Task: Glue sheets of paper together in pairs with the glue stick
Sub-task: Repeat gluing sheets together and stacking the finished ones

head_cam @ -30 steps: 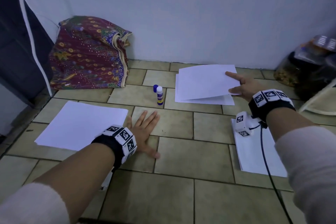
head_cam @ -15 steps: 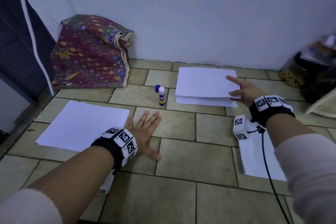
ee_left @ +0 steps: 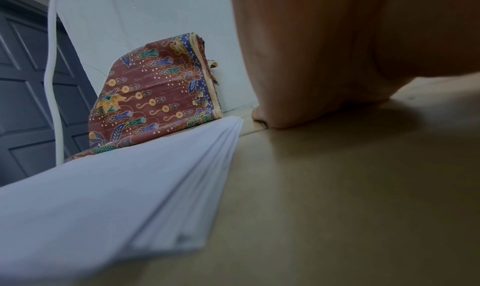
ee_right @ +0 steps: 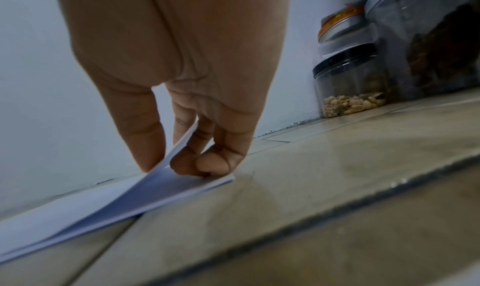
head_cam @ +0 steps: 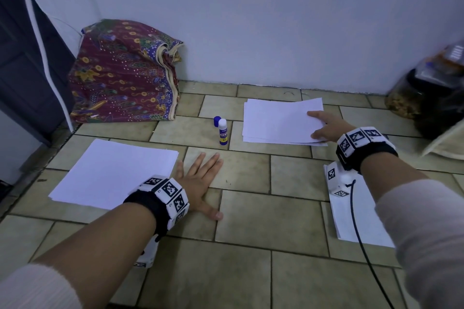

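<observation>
Right hand [head_cam: 326, 129] pinches the top sheet [head_cam: 278, 120] of the far paper stack [head_cam: 253, 137]; only the right wrist view shows its corner lifted between fingers [ee_right: 140, 126]. Left hand [head_cam: 198, 178] lies flat, fingers spread, on the tiled floor [head_cam: 251, 221], with the uncapped glue stick [head_cam: 223, 132] upright beyond its fingertips.

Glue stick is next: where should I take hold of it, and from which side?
Grip the glue stick round its upper body, just below the white tip, coming down from above. It stands upright and uncapped on the tiled floor, with its blue cap close behind, so a low sideways reach may topple it. The left hand, flat on the floor, is probably freer; the right hand pinches a sheet.
</observation>
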{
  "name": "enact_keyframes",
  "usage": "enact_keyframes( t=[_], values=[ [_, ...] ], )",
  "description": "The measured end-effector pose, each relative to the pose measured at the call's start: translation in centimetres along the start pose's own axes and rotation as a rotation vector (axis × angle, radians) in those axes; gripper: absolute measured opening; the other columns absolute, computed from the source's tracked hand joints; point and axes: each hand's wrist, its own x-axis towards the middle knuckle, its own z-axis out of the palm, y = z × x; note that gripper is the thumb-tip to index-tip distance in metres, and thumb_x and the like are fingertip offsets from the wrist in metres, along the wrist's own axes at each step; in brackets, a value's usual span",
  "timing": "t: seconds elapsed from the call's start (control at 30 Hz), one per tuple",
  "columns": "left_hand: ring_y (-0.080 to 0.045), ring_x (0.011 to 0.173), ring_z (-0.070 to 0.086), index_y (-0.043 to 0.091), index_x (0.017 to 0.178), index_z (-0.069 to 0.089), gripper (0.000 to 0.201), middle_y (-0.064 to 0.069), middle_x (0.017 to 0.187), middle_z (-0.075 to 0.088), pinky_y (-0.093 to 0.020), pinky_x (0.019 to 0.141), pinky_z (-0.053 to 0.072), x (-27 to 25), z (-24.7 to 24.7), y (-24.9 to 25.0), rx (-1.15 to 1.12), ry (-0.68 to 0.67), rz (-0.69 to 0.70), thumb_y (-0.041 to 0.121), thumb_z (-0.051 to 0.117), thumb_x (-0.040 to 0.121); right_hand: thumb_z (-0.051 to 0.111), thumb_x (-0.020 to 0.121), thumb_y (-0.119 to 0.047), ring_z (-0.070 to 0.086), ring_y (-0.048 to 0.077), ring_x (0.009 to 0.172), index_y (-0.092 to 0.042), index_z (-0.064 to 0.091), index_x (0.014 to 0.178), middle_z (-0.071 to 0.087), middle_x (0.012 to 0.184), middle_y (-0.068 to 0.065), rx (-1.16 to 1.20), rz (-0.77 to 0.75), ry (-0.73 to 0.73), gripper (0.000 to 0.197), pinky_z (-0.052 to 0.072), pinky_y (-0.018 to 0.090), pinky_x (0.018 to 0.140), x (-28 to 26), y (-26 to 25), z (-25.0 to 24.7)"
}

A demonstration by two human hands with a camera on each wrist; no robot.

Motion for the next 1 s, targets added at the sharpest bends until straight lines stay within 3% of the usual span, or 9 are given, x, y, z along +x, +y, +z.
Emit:
enact_keyframes(
  t=[0.1,0.23,0.4,0.5,0.63,0.73,0.83,1.0],
  values=[
    [-0.013,0.133,-0.041,0.026,0.145,-0.03,0.146,0.016,0.141,-0.045,-0.06,0.108,-0.017,0.0,-0.1,0.0,0.0,-0.001,0.006,0.091,0.043,0.037,0.066,0.083,-0.002,0.035,0.027,0.135,-0.024,0.037,0.145,0.034,0.15,0.006,0.035,0.019,0.0,0.071,0.03,0.032,0.108,0.0,-0.1,-0.2],
    [-0.016,0.136,-0.039,0.025,0.145,-0.029,0.133,0.016,0.143,-0.043,-0.06,0.109,-0.016,-0.2,-0.1,0.2,-0.003,0.018,0.003,0.075,0.065,0.065,0.065,0.083,0.002,0.038,0.028,0.131,-0.026,0.041,0.142,0.036,0.148,0.007,0.068,0.019,-0.017,0.07,0.034,0.035,0.109,0.1,-0.3,-0.5],
    [-0.015,0.134,-0.04,0.025,0.145,-0.029,0.134,0.014,0.146,-0.042,-0.06,0.109,-0.016,-0.4,-0.2,0.3,0.001,0.004,0.004,0.075,0.066,0.065,0.066,0.082,0.001,0.042,0.028,0.128,-0.032,0.043,0.14,0.038,0.146,0.006,0.059,0.034,-0.032,0.07,0.036,0.04,0.109,0.1,-0.6,-0.2],
    [-0.017,0.136,-0.039,0.025,0.146,-0.029,0.131,0.013,0.147,-0.041,-0.06,0.109,-0.017,-0.5,-0.3,0.5,-0.006,0.006,0.003,0.071,0.066,0.069,0.065,0.083,0.0,0.041,0.028,0.129,-0.03,0.043,0.14,0.039,0.145,0.007,0.018,0.057,-0.021,0.069,0.035,0.037,0.108,0.1,-0.6,0.0],
    [-0.017,0.137,-0.039,0.025,0.145,-0.029,0.131,0.012,0.148,-0.041,-0.06,0.108,-0.017,-0.5,-0.2,0.4,-0.008,0.008,0.002,0.071,0.066,0.069,0.062,0.084,0.001,0.039,0.026,0.131,-0.026,0.044,0.14,0.037,0.147,0.007,-0.088,0.1,0.013,0.064,0.035,0.028,0.098,0.0,-0.8,0.7],
    [-0.017,0.137,-0.039,0.025,0.145,-0.03,0.131,0.012,0.148,-0.041,-0.06,0.109,-0.016,-0.4,-0.2,0.3,0.0,0.008,0.0,0.072,0.066,0.068,0.063,0.082,-0.003,0.044,0.029,0.126,-0.029,0.046,0.138,0.037,0.144,0.011,-0.185,0.123,0.038,0.064,0.039,0.026,0.087,0.3,-1.1,1.2],
    [-0.017,0.137,-0.039,0.026,0.145,-0.03,0.131,0.013,0.147,-0.042,-0.059,0.108,-0.017,-0.3,-0.1,0.3,-0.006,0.006,0.001,0.07,0.067,0.068,0.061,0.082,-0.013,0.042,0.03,0.128,-0.036,0.044,0.139,0.033,0.143,0.014,-0.299,0.145,0.034,0.064,0.043,0.033,0.096,-0.1,-1.8,1.3],
    [-0.017,0.137,-0.039,0.027,0.145,-0.031,0.131,0.014,0.147,-0.042,-0.058,0.109,-0.017,-0.2,-0.1,0.2,-0.006,-0.001,-0.005,0.071,0.067,0.068,0.058,0.087,-0.018,0.029,0.036,0.135,-0.037,0.037,0.141,0.021,0.149,0.013,-0.359,0.216,-0.009,0.062,0.033,0.041,0.108,0.0,-2.3,1.3]
  ],
)
